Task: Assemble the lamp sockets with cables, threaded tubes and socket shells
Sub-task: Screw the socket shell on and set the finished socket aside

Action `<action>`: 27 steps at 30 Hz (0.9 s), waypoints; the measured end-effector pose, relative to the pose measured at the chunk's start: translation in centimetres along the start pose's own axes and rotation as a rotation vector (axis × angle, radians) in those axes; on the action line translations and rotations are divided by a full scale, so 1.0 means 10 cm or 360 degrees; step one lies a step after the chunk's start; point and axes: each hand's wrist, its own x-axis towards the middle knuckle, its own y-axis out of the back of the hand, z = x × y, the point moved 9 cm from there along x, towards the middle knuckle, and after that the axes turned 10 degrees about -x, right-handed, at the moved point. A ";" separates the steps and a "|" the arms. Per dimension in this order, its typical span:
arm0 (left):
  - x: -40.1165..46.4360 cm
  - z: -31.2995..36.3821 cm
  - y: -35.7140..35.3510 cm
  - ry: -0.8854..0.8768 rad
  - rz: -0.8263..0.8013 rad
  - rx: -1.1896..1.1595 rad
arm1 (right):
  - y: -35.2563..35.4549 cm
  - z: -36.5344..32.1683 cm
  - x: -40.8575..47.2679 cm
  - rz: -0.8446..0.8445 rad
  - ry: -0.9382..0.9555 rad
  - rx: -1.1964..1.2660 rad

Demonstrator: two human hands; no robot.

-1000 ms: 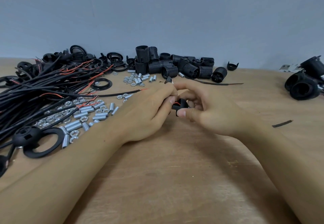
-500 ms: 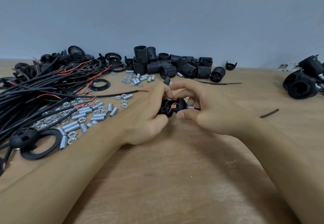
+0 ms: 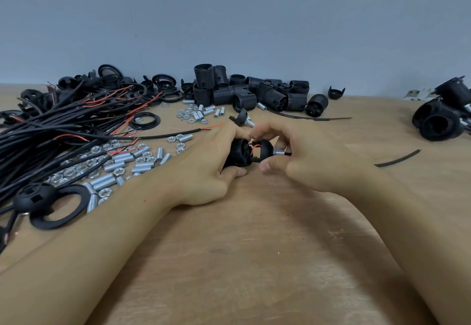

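While the left hand (image 3: 204, 169) grips a socket (image 3: 238, 155) and the right hand (image 3: 308, 161) pinches its cap (image 3: 263, 147) above the desk (image 3: 254, 248), they aren't joined; finished sockets (image 3: 438, 121) sit right, many cables (image 3: 51, 133), tubes (image 3: 119, 165), shells (image 3: 254, 93) remain.

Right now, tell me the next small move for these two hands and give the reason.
Probably bring the two halves together. The left hand grips the threaded socket body, the right hand holds the domed cap with its metal threaded tube, and a gap with a red wire showing separates them.
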 end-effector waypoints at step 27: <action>-0.01 0.15 0.02 -0.0177 0.0042 -0.0047 | -0.11 0.18 0.03 -0.0192 -0.0130 0.0672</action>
